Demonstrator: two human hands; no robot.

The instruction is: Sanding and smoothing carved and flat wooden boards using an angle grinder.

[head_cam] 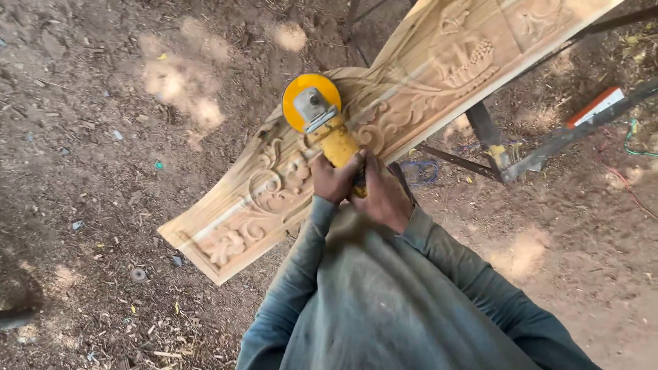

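Yellow handheld angle grinder (pixel 327 130), with a round yellow guard over its disc and a grey metal head, sits on top of the long pale wooden board (pixel 356 130), roughly midway along the board's length and close to its upper edge. Both hands grip the grinder's yellow body from behind: the left hand (pixel 334 179) is wrapped tight around the lower part of the handle, and the right hand (pixel 384 195) is closed over it just beside, the two hands touching. The board is carved in relief with scrolls, leaves and a cluster like grapes (the finer detail toward its far end is washed out by sunlight), and it runs slantwise from a lower-left end hanging over bare ground to an upper-right end that leaves the view. Dark metal bars of a stand (pixel 493 144) show beneath the board's right part, and a flat white piece with an orange edge (pixel 595 106) lies on the ground beyond them. Grey-green long sleeves (pixel 301 274) cover both arms, and the same cloth fills the bottom of the view. Brown dirt ground (pixel 103 171) scattered with wood chips and small scraps surrounds everything, with a loop of blue wire (pixel 419 171) lying below the board's near edge.
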